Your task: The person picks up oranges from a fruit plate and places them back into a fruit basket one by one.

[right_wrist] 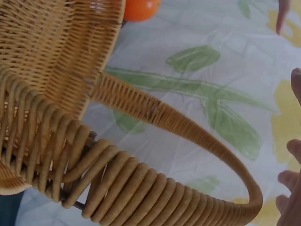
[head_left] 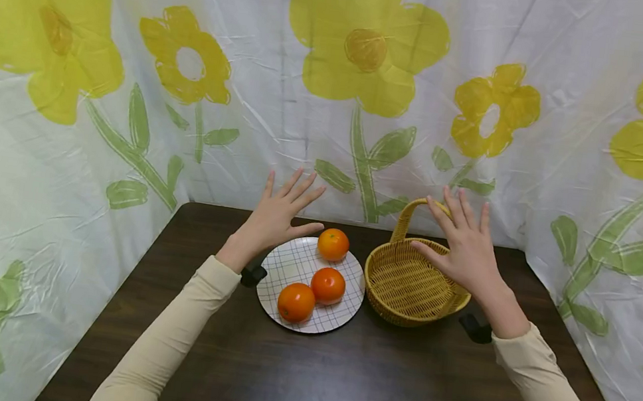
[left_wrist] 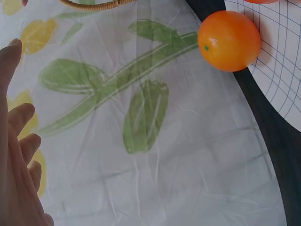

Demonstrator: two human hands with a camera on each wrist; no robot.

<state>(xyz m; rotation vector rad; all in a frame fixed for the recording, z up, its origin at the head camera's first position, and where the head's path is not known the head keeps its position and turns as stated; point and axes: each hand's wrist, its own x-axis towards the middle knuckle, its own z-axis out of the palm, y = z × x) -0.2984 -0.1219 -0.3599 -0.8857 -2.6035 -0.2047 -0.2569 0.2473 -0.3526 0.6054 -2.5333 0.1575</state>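
Note:
My left hand [head_left: 276, 218] hovers with fingers spread over the back left side of a round white plate [head_left: 338, 319] with a blue grid pattern. On that plate are three oranges: one at the back [head_left: 333, 245], one in the middle [head_left: 328, 285] and one at the front [head_left: 295, 302]. The front and middle oranges sit side by side. My right hand [head_left: 466, 252], fingers also spread, is raised over the right part of a wicker basket [head_left: 398, 311]. Its tall handle [head_left: 403, 222] is partly hidden behind that hand. Neither hand holds anything.
Plate and basket stand close together towards the back of a dark wooden table [head_left: 299, 385]. A white curtain [head_left: 245, 137] printed with yellow flowers hangs behind the table and along both sides. Dark wrist devices [head_left: 254, 276] are worn at both wrists.

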